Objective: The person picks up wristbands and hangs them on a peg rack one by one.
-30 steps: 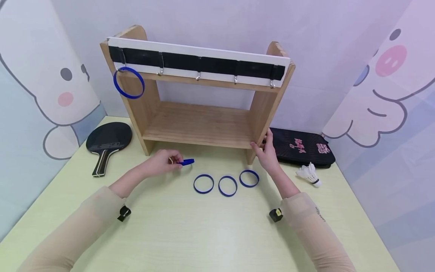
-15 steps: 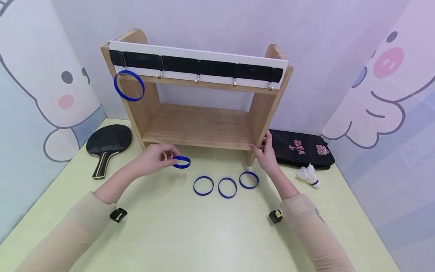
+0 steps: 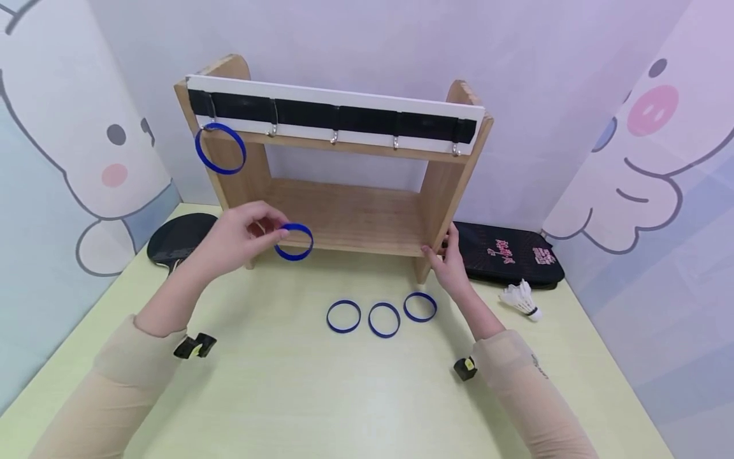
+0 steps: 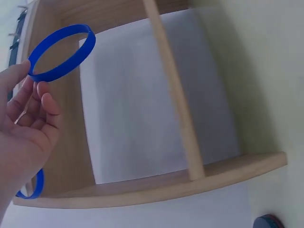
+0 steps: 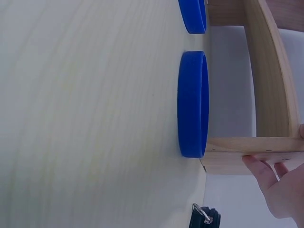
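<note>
At grained wooden shelving [image 3: 350,213], hands [image 3: 232,239], left pinching slim blue ring [image 4: 69,66].

Three rings [image 3: 383,335] lie before the shelf [image 3: 355,220], left of the shuttlecock [image 3: 520,298].

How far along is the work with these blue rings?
Done: one blue ring hangs on the leftmost hook. In hand: the left hand pinches a second ring; the right hand grips the wooden rack. Left to do, it seems: three rings lie on the table, and four hooks are bare.
</note>
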Available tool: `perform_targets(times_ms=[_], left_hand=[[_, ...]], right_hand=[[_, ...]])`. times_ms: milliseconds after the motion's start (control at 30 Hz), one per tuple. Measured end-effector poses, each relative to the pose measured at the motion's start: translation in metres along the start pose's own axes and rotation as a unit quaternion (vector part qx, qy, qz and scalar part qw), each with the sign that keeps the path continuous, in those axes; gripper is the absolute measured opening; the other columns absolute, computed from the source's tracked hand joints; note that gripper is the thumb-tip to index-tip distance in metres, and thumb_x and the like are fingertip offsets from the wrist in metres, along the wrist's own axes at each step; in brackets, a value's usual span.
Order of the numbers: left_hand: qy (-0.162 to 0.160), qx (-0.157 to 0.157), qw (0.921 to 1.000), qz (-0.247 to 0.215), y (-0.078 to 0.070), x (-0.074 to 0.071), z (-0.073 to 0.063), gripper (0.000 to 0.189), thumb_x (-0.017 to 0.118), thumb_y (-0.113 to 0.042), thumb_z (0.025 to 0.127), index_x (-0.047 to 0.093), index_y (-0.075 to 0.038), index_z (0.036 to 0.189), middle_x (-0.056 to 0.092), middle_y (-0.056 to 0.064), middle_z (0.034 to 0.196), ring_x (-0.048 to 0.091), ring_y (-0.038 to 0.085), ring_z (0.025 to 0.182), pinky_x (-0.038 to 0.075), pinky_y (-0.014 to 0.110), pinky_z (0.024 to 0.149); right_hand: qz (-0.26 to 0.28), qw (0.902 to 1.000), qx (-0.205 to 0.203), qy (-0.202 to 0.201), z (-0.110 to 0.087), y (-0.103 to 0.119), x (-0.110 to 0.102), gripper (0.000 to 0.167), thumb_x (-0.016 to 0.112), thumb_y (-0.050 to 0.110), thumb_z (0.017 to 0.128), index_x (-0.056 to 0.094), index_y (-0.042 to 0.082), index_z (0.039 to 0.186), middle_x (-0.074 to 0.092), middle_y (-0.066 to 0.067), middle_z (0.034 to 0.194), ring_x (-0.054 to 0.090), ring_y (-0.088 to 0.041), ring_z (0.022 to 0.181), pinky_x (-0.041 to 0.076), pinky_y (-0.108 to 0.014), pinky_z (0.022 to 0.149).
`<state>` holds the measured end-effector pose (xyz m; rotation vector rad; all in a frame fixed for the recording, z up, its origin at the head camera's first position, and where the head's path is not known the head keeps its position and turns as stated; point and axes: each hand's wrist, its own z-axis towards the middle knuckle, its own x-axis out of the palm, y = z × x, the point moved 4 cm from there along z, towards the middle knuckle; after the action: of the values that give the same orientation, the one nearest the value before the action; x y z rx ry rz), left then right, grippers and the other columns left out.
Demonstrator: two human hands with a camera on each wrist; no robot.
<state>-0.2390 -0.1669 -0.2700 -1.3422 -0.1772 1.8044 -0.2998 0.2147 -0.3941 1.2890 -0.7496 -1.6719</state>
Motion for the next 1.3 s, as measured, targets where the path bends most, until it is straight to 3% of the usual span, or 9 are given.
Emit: perform_targets(times_ms=[233,433,533,633,767,867,1067,1300], left_hand=[[-0.061,-0.035,0.9966,-0.043,-0.018,-0.023,0.008,0.022,0.065,-0.025,0.09,0.065,-0.009,0.106,0.063,0.003,0.093,0.055,0.014,0.081,0.046,0.015,0.067],[-0.124,-0.013,0.9886,-0.084,-0.034,-0.041,0.015,0.02,0.065,-0.017,0.09,0.065,-0.004,0.105,0.063,-0.009,0.088,0.057,0.01,0.076,0.045,0.013,0.063],[-0.165,0.002,0.9802,-0.109,-0.04,-0.05,0.019,0.02,0.065,-0.013,0.089,0.065,-0.001,0.105,0.064,-0.013,0.086,0.058,0.008,0.072,0.046,0.013,0.063],[-0.204,0.006,0.9691,-0.138,-0.045,-0.058,0.021,0.018,0.065,-0.012,0.088,0.066,-0.002,0.104,0.064,-0.009,0.084,0.057,0.01,0.067,0.046,0.014,0.06],[-0.248,-0.006,0.9514,-0.183,-0.046,-0.066,0.025,0.015,0.066,-0.013,0.088,0.068,-0.006,0.101,0.063,-0.003,0.082,0.053,0.014,0.06,0.046,0.018,0.057],[-0.275,-0.022,0.9407,-0.198,-0.045,-0.069,0.028,0.016,0.067,-0.015,0.087,0.069,-0.007,0.1,0.064,-0.003,0.08,0.054,0.013,0.059,0.047,0.019,0.056],[-0.298,-0.066,0.9297,-0.206,-0.039,-0.073,0.033,0.019,0.068,-0.018,0.087,0.069,-0.007,0.103,0.065,-0.003,0.081,0.055,0.011,0.061,0.047,0.018,0.058],[-0.307,-0.081,0.9324,-0.172,-0.033,-0.072,0.039,0.021,0.069,-0.021,0.086,0.07,-0.008,0.103,0.065,-0.008,0.084,0.058,0.007,0.064,0.047,0.017,0.059]], right_hand=[[0.001,1.0,-0.002,0.001,-0.001,0.001,-0.001,0.073,0.057,0.019,0.095,0.009,0.034,0.147,0.033,-0.021,0.135,0.054,-0.038,0.104,0.053,-0.052,0.079],[-0.002,1.0,-0.001,0.003,-0.001,0.001,-0.001,0.073,0.057,0.02,0.095,0.008,0.034,0.147,0.031,-0.023,0.135,0.053,-0.038,0.104,0.052,-0.053,0.08],[-0.001,1.0,0.0,0.004,-0.001,0.001,-0.001,0.072,0.057,0.02,0.095,0.008,0.035,0.147,0.03,-0.023,0.135,0.053,-0.037,0.104,0.052,-0.053,0.08],[-0.001,1.0,0.002,0.006,-0.001,0.001,-0.001,0.073,0.056,0.02,0.095,0.007,0.035,0.147,0.03,-0.023,0.136,0.052,-0.038,0.104,0.052,-0.053,0.081],[-0.001,0.9999,0.011,0.008,-0.001,0.001,-0.001,0.073,0.056,0.021,0.095,0.006,0.034,0.147,0.03,-0.021,0.137,0.052,-0.037,0.104,0.051,-0.052,0.082],[0.003,0.9999,0.009,0.012,-0.004,0.011,-0.001,0.073,0.055,0.016,0.096,0.006,0.027,0.148,0.03,-0.024,0.137,0.051,-0.039,0.104,0.051,-0.053,0.082],[-0.005,0.9998,-0.005,0.016,-0.012,0.037,-0.002,0.07,0.053,0.009,0.096,0.006,0.014,0.148,0.029,-0.03,0.135,0.051,-0.042,0.102,0.051,-0.054,0.081],[-0.009,0.9998,-0.001,0.015,-0.014,0.04,-0.002,0.07,0.053,0.009,0.096,0.007,0.015,0.148,0.03,-0.029,0.135,0.051,-0.042,0.102,0.05,-0.055,0.081]])
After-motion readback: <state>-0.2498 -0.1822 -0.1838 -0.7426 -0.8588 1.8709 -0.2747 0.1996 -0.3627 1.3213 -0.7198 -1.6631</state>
